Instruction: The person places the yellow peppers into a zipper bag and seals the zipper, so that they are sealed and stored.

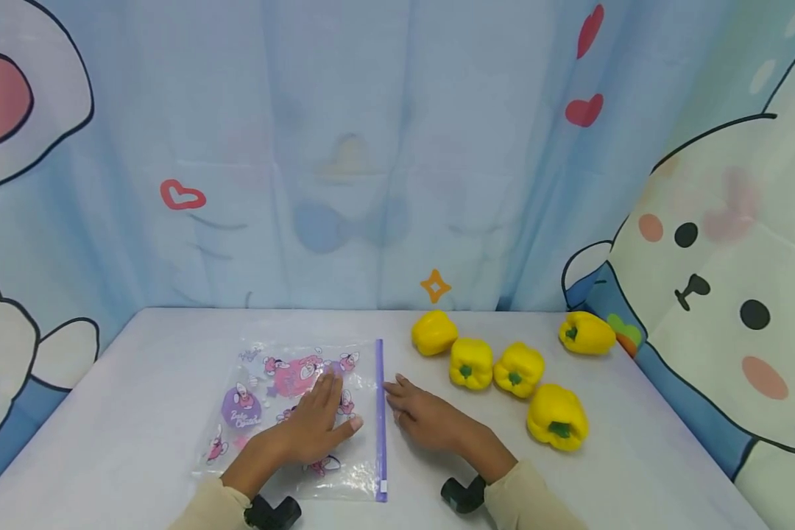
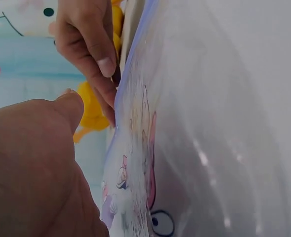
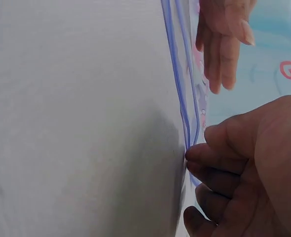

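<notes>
A clear zip bag (image 1: 265, 412) printed with pink cartoon figures lies flat on the white table (image 1: 132, 412), its purple zip strip (image 1: 380, 412) along the right edge. My left hand (image 1: 314, 423) rests flat on the bag with straight fingers, palm down. My right hand (image 1: 430, 419) lies just right of the bag, fingertips touching the zip strip (image 3: 177, 64). In the left wrist view the right hand's fingers (image 2: 103, 64) meet the bag's edge (image 2: 130, 113). Nothing is pinched that I can see.
Several yellow bell peppers sit to the right: one (image 1: 433, 331) at the back, two (image 1: 470, 362) (image 1: 518, 368) side by side, one (image 1: 556, 416) nearer, one (image 1: 586, 333) by the cartoon curtain (image 1: 715, 294). The same curtain hangs behind the table.
</notes>
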The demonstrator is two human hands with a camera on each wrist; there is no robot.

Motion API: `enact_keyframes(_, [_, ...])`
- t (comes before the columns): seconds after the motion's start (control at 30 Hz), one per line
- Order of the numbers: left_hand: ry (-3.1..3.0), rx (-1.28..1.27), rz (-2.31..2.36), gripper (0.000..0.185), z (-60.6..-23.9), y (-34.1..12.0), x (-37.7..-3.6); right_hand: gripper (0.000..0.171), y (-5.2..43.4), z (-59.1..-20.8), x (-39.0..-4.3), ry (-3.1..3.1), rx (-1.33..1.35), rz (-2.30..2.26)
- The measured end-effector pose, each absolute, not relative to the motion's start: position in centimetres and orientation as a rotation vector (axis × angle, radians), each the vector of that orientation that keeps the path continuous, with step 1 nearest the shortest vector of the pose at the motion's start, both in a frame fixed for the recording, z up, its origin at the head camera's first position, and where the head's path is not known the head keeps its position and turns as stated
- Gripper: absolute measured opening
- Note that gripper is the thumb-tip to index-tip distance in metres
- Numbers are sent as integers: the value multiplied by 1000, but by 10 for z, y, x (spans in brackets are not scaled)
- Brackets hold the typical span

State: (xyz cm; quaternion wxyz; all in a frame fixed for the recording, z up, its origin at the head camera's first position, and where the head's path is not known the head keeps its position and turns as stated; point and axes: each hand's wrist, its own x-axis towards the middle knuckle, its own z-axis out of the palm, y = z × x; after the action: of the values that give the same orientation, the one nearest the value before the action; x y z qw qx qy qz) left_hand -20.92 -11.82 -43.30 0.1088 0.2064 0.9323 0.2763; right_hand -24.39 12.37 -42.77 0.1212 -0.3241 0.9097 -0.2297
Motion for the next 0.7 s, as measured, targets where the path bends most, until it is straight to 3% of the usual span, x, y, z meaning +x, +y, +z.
enact_keyframes(0.37, [2693, 597, 738, 91, -437, -113, -205, 48, 119, -429, -239, 2613, -976, -628])
enact_keyframes(0.7, [2762, 494, 556, 118, -453, -106, -205, 49, 120, -425, -235, 2640, -980, -464])
